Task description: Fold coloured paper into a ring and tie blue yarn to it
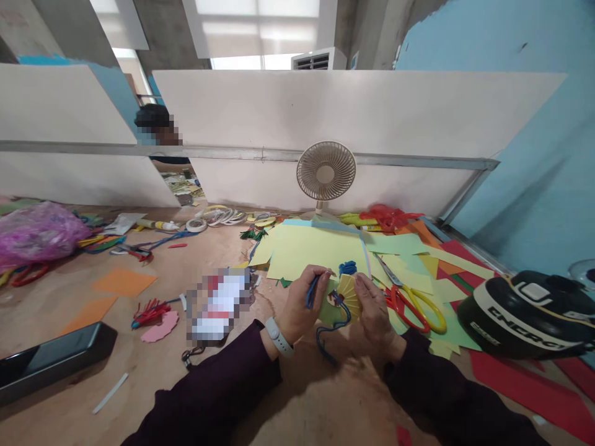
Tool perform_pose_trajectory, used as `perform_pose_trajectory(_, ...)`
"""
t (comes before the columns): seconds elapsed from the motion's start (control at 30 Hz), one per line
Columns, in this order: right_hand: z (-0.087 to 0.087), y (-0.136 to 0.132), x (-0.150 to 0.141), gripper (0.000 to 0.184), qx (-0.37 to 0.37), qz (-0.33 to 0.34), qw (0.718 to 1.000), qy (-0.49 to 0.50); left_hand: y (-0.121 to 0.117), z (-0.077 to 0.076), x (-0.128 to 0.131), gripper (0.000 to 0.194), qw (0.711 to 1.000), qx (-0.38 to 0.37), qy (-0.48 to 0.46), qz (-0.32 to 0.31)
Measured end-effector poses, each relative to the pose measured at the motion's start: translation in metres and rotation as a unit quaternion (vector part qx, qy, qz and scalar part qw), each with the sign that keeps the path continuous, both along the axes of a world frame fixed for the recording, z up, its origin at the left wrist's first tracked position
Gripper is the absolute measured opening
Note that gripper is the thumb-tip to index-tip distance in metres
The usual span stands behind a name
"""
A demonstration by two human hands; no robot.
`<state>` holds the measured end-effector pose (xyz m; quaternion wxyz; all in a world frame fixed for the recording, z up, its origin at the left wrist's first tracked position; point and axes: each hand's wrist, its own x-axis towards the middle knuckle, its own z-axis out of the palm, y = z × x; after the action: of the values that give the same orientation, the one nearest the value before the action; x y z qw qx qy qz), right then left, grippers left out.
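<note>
Both hands meet over the middle of the table on a small folded paper fan [348, 294], yellow pleats with a green part beside them. My left hand [302, 306] is closed, pinching a blue cord [312, 291] and the fan's left side. The cord loops down below the fan [328, 341] and ends in a blue knot [348, 267] above it. My right hand [373, 306] is closed on the fan's right edge. A pale watch band circles my left wrist.
Yellow, green and red paper sheets [307, 248] lie behind and right of the hands. Red-and-yellow scissors [411, 306] rest just right. A black helmet [525, 313], a small desk fan [326, 172], tape rolls [218, 217], a pink bag [37, 232], a black box [51, 359].
</note>
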<state>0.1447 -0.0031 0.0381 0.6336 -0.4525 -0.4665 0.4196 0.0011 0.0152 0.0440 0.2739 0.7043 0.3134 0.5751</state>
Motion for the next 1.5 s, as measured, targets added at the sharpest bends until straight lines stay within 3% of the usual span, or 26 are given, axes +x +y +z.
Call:
perform_pose_trajectory(0.23,0.001,0.0017,-0.0004,0.04,0.017,0.008,1.0,0.004,-0.0005,-0.0032,0.0014,0.018,0.999,0.003,-0.034,0.033)
perform_pose_trajectory(1.17,-0.0055,0.0,0.0009,0.037,-0.009,0.016,1.0,0.005,0.0013,-0.001,0.0008,0.018,1.0,-0.018,0.009,0.007)
perform_pose_trajectory(1.37,-0.0071,0.0029,0.0014,0.037,-0.004,0.006,1.0,0.007,-0.0012,-0.0053,-0.0006,0.018,0.997,-0.067,-0.001,-0.046)
perform_pose_trajectory(1.5,-0.0045,0.0039,0.0011,0.038,0.006,0.009,1.0,0.01,-0.0045,-0.0065,-0.0016,0.018,0.999,-0.022,0.009,-0.041)
